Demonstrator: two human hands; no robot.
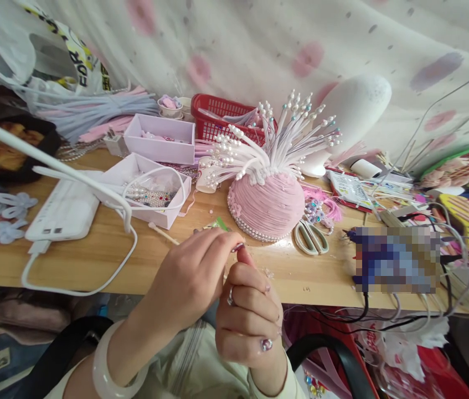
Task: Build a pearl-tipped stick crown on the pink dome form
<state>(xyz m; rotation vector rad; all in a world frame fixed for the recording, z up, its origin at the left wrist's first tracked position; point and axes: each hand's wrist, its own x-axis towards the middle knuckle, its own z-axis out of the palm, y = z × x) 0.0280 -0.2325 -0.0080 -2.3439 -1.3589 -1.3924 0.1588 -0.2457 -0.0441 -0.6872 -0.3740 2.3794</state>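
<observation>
My left hand (192, 271) and my right hand (248, 316) meet at the table's front edge, both with fingers closed in a pinch. Whatever they pinch is too small to name; a green bit (220, 224) shows just beyond the left fingertips. My left wrist wears a white bangle (107, 368), my right hand a ring. Just behind the hands stands a pink thread-wound dome (265, 205) with a pearl rim and many white pearl-tipped stalks (276, 141) fanning upward.
On the wooden table (93, 260) lie a white power bank (66, 209) with cable, lilac boxes (147, 188) of beads, a red basket (217, 116), scissors (311, 237), a white foam head (352, 111) and craft clutter at right. A black chair arm (334, 354) is below.
</observation>
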